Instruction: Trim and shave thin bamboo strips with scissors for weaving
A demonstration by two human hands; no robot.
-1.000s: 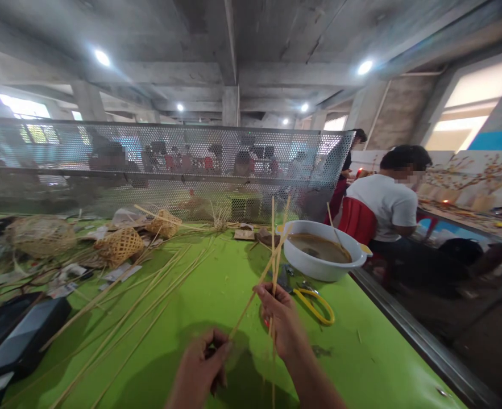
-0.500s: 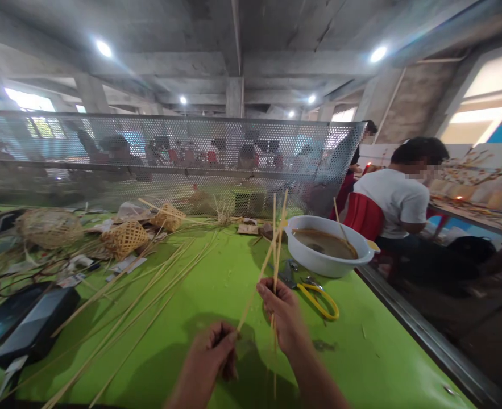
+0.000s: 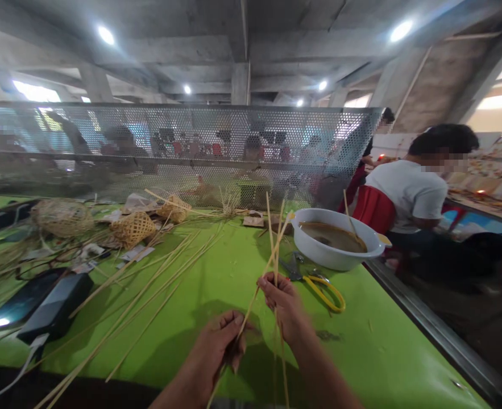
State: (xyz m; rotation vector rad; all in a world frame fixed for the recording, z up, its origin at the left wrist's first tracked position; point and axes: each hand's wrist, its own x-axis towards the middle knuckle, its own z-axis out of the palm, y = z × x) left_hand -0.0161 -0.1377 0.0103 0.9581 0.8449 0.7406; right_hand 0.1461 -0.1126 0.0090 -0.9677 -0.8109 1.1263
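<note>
Several thin, pale bamboo strips (image 3: 271,227) stand up from my right hand (image 3: 285,301), crossing one another just above its fingers. Thumb and forefinger pinch them there, and their lower ends hang below the palm. My left hand (image 3: 223,343), lower and to the left, is closed on one slanting bamboo strip (image 3: 251,307). That strip runs from the right hand's fingertips down through the left fingers and out below them. Beside the right hand lie yellow-handled pliers (image 3: 327,295), their dark jaws partly behind the strips.
A white basin (image 3: 331,258) of brownish water, a stick leaning in it, stands right of centre. Long loose strips (image 3: 148,295) cross the green table (image 3: 387,341). Woven baskets (image 3: 133,229), a phone (image 3: 24,298) and a power bank (image 3: 57,309) lie left. A person (image 3: 408,193) sits at right.
The slanting strip now extends well below my left hand; earlier its end was near those fingertips. Its upper part leans farther right across the others. The camera view has shifted slightly.
</note>
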